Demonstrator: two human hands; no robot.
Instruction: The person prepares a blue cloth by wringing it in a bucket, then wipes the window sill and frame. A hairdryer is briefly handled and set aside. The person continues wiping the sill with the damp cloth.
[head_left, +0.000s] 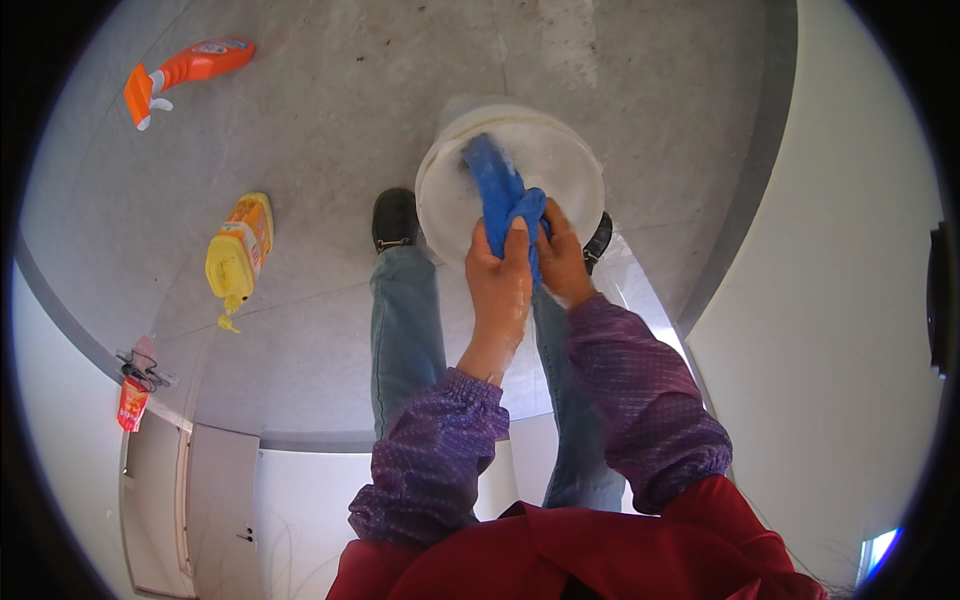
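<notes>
A blue cloth (496, 184), wet and bunched lengthwise, is gripped in both of my hands above a round white plastic bucket (427, 196). My left hand (504, 266) closes on the near part of the cloth, its thumb on top. My right hand (561, 259) holds the cloth from the right, close beside the left. The far end of the cloth hangs over the bucket's opening, where whitish liquid or foam shows. Water glistens on my left wrist. The bucket stands on the floor in front of my shoes.
On the grey floor (322, 135) at the left lie an orange spray bottle (206, 61) and a yellow pump bottle (240, 244). A red packet (133, 405) and a dark cable (142, 373) are near the left wall. A pale wall (825, 300) runs along the right; a door (221, 502) is at the lower left.
</notes>
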